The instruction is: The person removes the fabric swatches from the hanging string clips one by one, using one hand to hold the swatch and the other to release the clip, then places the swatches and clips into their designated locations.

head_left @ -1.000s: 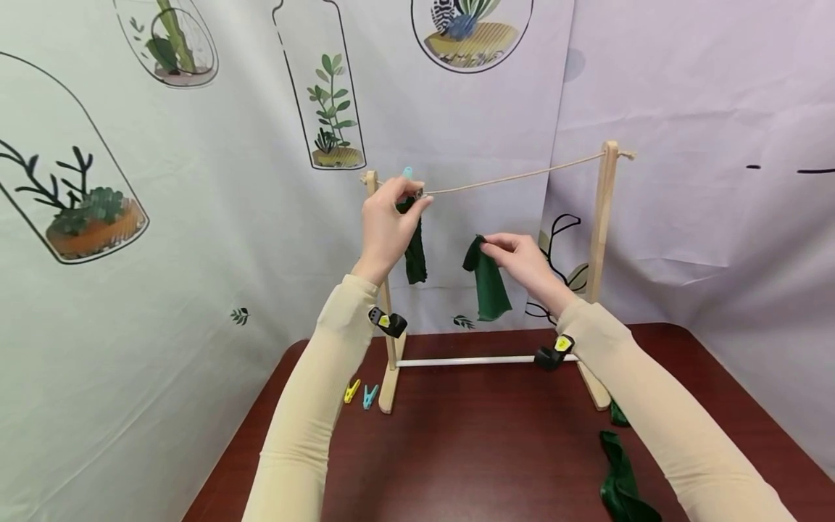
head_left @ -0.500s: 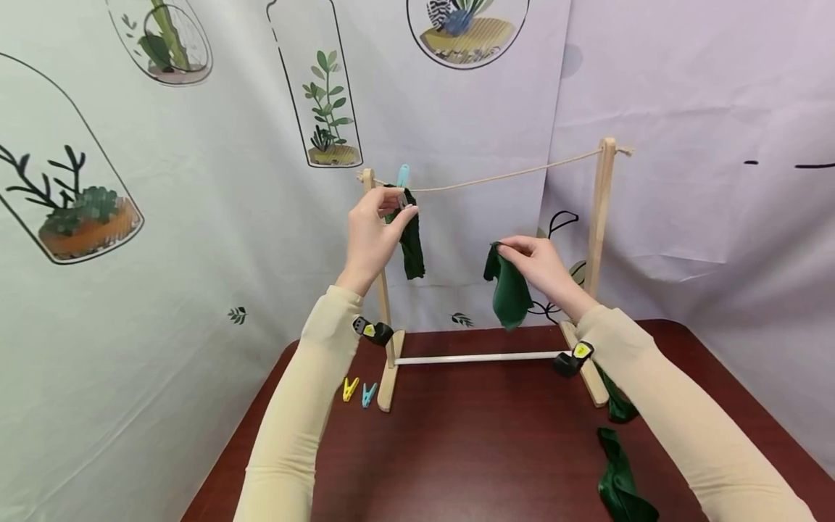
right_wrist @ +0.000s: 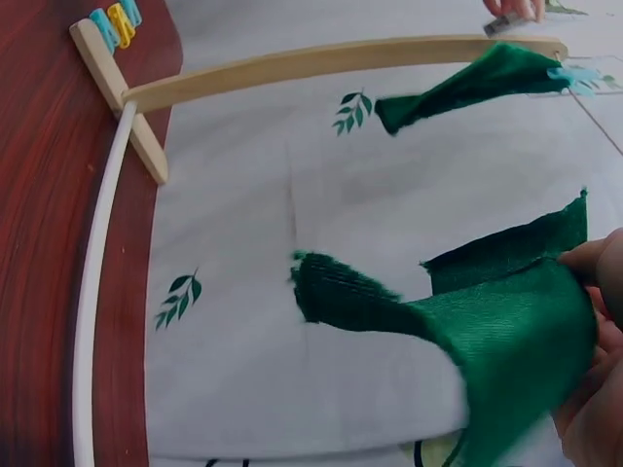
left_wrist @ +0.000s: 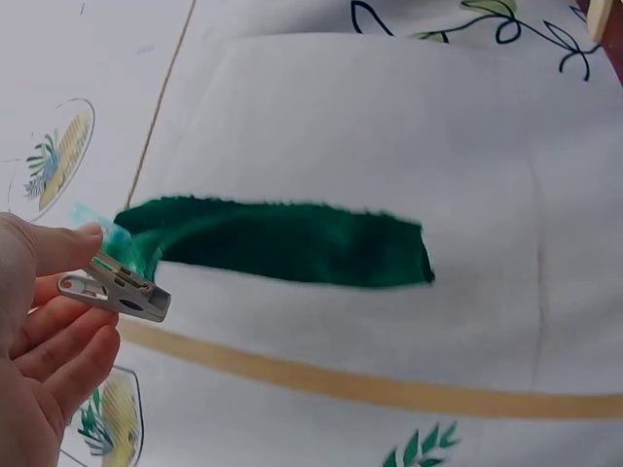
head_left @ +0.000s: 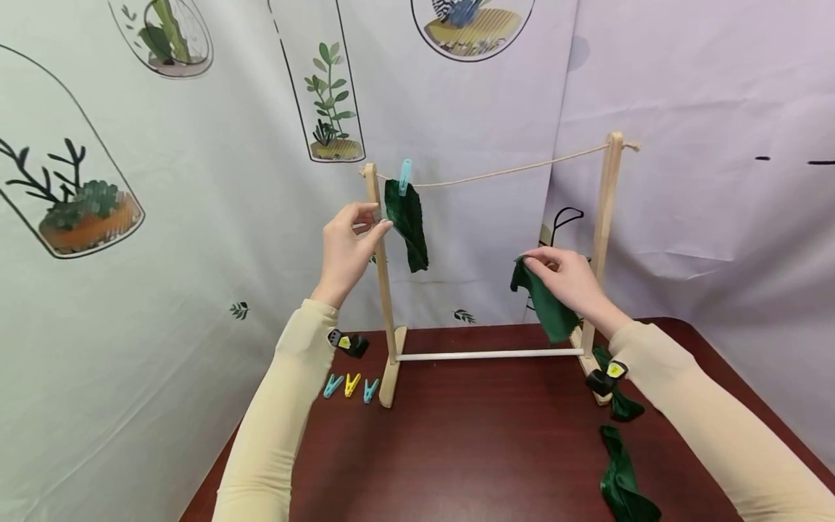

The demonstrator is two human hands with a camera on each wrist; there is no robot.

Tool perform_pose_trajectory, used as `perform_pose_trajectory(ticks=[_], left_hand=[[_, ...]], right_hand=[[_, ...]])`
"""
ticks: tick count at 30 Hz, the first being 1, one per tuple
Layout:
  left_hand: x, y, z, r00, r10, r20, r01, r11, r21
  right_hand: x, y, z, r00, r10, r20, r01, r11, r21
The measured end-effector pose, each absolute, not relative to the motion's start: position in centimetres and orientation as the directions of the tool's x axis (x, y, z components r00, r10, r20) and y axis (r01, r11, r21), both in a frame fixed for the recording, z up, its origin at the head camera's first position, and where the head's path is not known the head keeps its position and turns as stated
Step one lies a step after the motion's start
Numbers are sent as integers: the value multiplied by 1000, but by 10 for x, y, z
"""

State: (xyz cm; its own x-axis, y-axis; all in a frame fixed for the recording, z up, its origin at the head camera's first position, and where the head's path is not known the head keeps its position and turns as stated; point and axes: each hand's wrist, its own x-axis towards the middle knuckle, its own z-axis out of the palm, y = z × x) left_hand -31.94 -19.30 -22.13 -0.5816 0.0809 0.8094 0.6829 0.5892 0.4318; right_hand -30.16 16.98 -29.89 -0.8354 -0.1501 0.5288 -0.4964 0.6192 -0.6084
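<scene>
In the head view my left hand (head_left: 350, 250) is beside the left post, a little below the line (head_left: 509, 173). It pinches a grey clothespin (left_wrist: 125, 290) between thumb and fingers, clearest in the left wrist view. Just right of it a dark green cloth strip (head_left: 408, 228) hangs from the line under a light blue clothespin (head_left: 405, 176). My right hand (head_left: 572, 284) pinches another green cloth (head_left: 546, 304) by its top edge, in front of the right post. That cloth dangles in the air, folded over at the fingers in the right wrist view.
A wooden frame with a left post (head_left: 383, 283), a right post (head_left: 605, 217) and a white bottom bar (head_left: 489, 355) stands on the dark red table (head_left: 470, 442). Two blue clothespins and a yellow clothespin (head_left: 351, 384) lie left of it. More green cloths (head_left: 620, 475) lie at the right.
My left hand has drawn left and down from the line, still holding the grey clothespin, uncovering the hung cloth. My right hand has carried its cloth right and slightly down.
</scene>
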Motion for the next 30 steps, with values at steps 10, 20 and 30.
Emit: perform_pose_trajectory(ticks=[10, 20, 30], left_hand=[[-317, -221, -240, -631, 63, 774, 625, 631, 458], [-303, -256, -252, -725, 0, 689, 495, 695, 521], [-289, -285, -267, -788, -59, 612, 397, 712, 580]], right_hand=[[-288, 204, -304, -836, -81, 543, -446, 676, -586], [-264, 243, -300, -868, 14, 496, -374, 638, -673], [-243, 272, -298, -909, 84, 408, -303, 537, -787]])
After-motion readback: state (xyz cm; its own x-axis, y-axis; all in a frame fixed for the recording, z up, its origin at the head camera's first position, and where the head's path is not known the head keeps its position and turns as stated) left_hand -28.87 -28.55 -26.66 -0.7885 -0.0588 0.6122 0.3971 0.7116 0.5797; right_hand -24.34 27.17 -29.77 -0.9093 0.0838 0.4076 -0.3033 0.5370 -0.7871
